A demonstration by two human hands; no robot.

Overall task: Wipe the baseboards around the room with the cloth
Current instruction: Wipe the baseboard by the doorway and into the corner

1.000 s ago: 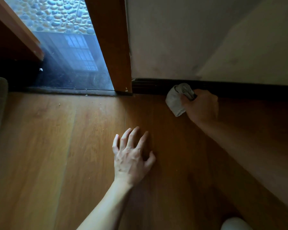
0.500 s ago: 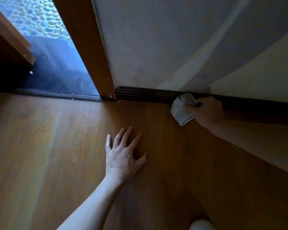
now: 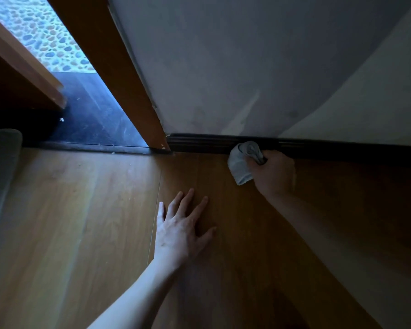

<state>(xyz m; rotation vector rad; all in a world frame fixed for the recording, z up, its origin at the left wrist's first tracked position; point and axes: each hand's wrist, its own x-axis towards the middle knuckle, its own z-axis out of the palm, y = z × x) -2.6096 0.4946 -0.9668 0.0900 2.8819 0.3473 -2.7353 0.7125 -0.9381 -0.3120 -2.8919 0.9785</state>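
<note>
Head view: your right hand (image 3: 274,173) grips the bunched cloth (image 3: 241,166) against the baseboard (image 3: 199,143), which runs left to right along the wall. Your left hand (image 3: 180,231) lies flat on the floor (image 3: 81,210), farther off, so wipe along that line.

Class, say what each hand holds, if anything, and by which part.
The right hand grips the cloth by its bunched upper end. The left hand holds nothing.

No text, label, brand, number or sign legible on cloth (image 3: 239,168), baseboard (image 3: 199,144), wall (image 3: 223,67) or floor (image 3: 81,210).
</note>
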